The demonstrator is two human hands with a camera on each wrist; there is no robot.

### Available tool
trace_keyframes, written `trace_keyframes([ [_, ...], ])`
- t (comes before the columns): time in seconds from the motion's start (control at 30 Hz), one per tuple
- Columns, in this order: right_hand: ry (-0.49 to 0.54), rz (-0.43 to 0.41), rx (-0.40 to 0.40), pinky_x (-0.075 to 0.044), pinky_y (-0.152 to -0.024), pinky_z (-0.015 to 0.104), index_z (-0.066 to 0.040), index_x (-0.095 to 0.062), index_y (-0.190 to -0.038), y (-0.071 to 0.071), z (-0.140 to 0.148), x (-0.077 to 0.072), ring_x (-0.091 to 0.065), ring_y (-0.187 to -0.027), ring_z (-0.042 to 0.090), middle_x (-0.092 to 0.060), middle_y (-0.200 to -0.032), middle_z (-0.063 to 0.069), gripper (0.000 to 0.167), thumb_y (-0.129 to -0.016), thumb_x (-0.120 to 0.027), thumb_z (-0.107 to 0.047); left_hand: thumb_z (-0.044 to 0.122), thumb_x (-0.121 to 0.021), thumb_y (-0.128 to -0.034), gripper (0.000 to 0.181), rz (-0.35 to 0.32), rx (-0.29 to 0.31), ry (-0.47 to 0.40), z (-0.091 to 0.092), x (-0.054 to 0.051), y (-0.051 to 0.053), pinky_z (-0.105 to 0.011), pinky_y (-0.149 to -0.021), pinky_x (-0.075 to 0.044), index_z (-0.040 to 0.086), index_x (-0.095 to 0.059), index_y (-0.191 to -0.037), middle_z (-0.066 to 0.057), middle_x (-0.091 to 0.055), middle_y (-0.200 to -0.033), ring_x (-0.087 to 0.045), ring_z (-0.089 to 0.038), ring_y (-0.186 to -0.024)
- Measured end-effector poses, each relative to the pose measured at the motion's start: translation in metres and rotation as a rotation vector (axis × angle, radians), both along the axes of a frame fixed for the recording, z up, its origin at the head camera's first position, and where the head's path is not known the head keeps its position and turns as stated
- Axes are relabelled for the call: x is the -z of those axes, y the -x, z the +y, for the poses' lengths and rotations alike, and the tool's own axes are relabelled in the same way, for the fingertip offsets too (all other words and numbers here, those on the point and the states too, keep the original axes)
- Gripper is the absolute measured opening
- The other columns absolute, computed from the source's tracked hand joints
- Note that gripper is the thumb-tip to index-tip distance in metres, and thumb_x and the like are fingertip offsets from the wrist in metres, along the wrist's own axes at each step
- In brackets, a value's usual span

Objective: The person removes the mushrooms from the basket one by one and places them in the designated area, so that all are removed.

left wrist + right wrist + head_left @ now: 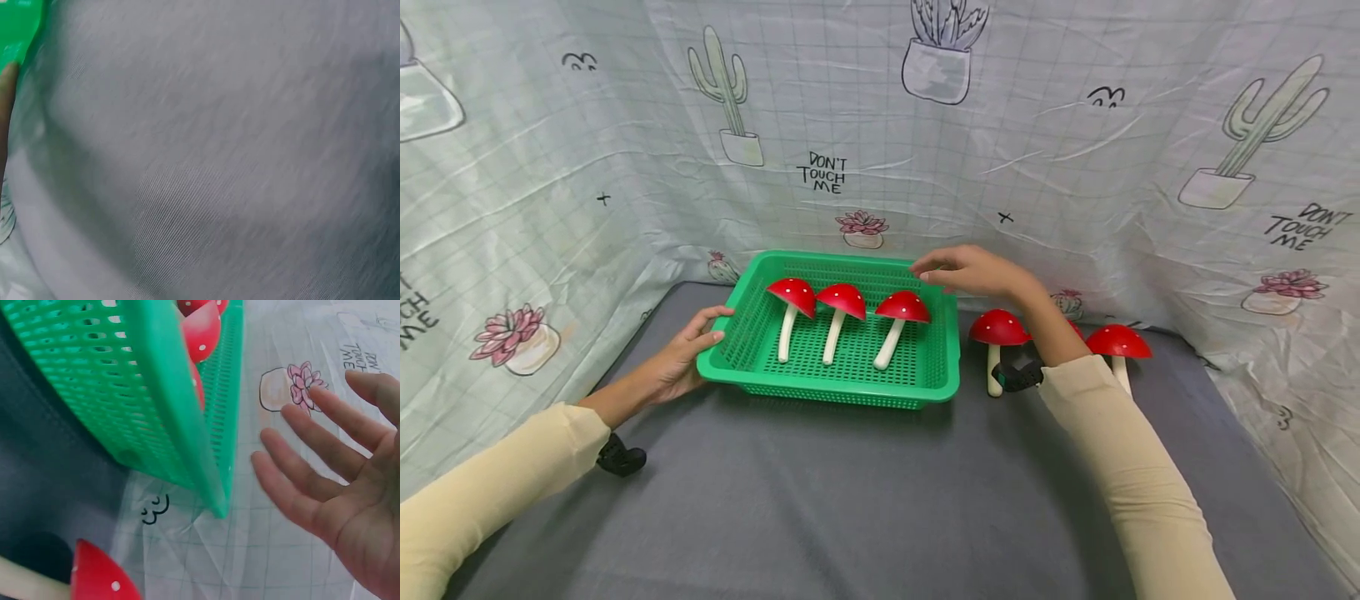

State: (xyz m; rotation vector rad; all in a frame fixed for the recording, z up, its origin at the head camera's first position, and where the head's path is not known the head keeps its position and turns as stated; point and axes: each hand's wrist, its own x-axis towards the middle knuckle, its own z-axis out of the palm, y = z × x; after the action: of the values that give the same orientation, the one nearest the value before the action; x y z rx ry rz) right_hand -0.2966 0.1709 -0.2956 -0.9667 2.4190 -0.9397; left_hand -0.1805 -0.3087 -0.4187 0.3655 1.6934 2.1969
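A green plastic basket (835,390) with mesh walls stands on the grey cloth, holding three red-capped toy mushrooms with white stems: left (792,292), middle (842,298) and right (903,306). My left hand (679,360) touches the basket's left rim, fingers fairly straight; the left wrist view catches only one finger (7,94) against the green edge. Above the basket's back right corner hovers my right hand (973,268), holding nothing. In the right wrist view its fingers (325,444) are spread and apart from the basket wall (94,381).
Right of the basket lie more mushrooms: one near (998,327), one farther right (1118,341), and another partly hidden behind my right forearm. A printed cloth (1030,125) with cactus drawings hangs behind and at both sides.
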Motion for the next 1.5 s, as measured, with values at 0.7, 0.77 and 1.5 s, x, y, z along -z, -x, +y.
trace_keyframes([
  [0.7,-0.203,-0.440,0.139,-0.042,-0.112,0.056,-0.008,-0.038,-0.155,0.026,-0.048,-0.016,-0.037,-0.140,0.052,-0.030,-0.160,0.020,0.054,-0.107,-0.050,-0.031,0.003,-0.037,-0.1085,0.027,-0.050,0.042,0.217,-0.006,-0.021,0.013,-0.043,-0.077,-0.062,0.022,-0.031,-0.127,-0.005,-0.010,-0.148,-0.066,-0.024,-0.107],
  [0.77,-0.197,-0.473,0.180,-0.041,-0.111,0.057,-0.008,-0.040,-0.154,0.027,-0.053,-0.014,-0.036,-0.141,0.052,-0.029,-0.160,0.022,0.053,-0.107,-0.052,-0.029,0.003,-0.037,-0.1082,0.027,-0.051,0.027,0.228,-0.004,-0.022,0.013,-0.043,-0.076,-0.062,0.022,-0.031,-0.127,-0.005,-0.011,-0.148,-0.065,-0.024,-0.108],
  [1.5,-0.193,-0.548,0.449,-0.051,-0.099,0.060,-0.001,-0.037,-0.150,0.029,-0.085,0.014,-0.044,-0.137,0.045,-0.033,-0.157,0.024,0.061,-0.098,-0.065,-0.014,-0.005,-0.038,-0.1005,0.028,-0.097,-0.117,0.308,0.012,-0.030,0.014,-0.036,-0.066,-0.058,0.020,-0.031,-0.110,-0.008,-0.024,-0.134,-0.060,-0.023,-0.097],
])
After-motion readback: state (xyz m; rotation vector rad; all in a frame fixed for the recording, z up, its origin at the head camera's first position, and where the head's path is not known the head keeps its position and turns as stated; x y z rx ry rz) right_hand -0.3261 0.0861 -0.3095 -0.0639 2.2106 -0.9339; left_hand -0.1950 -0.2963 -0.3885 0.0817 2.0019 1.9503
